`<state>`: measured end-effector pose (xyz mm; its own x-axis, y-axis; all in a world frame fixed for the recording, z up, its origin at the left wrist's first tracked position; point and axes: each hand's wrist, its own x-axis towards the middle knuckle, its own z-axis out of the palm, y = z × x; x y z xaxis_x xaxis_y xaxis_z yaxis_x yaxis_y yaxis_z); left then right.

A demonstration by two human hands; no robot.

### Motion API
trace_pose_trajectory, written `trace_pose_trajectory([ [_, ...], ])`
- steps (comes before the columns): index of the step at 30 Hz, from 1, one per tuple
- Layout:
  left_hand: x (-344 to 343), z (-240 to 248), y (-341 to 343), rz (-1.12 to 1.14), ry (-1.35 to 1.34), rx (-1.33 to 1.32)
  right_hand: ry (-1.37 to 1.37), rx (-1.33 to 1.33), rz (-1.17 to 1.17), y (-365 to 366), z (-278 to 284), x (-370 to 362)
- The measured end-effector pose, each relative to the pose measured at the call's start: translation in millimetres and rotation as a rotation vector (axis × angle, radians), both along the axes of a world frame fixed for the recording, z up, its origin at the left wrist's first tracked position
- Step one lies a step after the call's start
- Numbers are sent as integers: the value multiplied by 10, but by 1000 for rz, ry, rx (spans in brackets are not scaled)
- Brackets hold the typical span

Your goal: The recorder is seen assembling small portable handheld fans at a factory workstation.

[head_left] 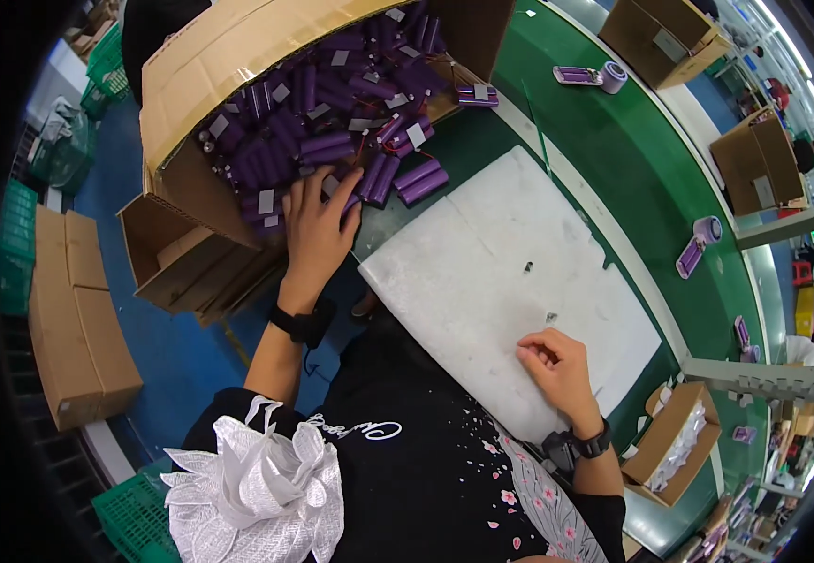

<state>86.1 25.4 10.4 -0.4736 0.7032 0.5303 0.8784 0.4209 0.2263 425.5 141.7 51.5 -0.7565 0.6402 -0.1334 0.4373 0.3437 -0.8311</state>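
Note:
Purple shrink-wrapped battery packs (336, 89) fill a tipped cardboard box (214, 61) at the upper left. Many carry white labels and thin red wires. My left hand (320, 225) reaches over the box's near edge, fingers spread on the packs; its fingertips are partly hidden among them. Beside those fingers, a loose battery pack (421, 180) lies just outside the box. Over a white foam sheet (482, 253), my right hand (557, 368) is closed with its fingers curled, and I see nothing in it. A small dark piece (528, 267) rests on the foam.
A green conveyor belt (627, 141) curves along the right, carrying purple packs with round parts (698, 246). A small carton (679, 446) with white pieces stands at the lower right. Green crates (17, 249) and closed cartons (78, 319) are at the far left.

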Motion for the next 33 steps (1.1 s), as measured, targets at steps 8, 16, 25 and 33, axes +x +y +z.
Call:
trace_pose_trajectory([
  [8, -149, -34, -18, -157, 148, 94, 51, -6, -45, 32, -23, 23],
  [16, -183, -44, 14, -148, 159, 140, 62, 2, -49, 44, -43, 17],
  [25, -197, 18, -27, -210, 62, 82, 71, 5, -40, 14, -15, -1],
  [33, -230, -128, -92, -252, 43, 387, 65, -3, -38, 18, -19, 14],
])
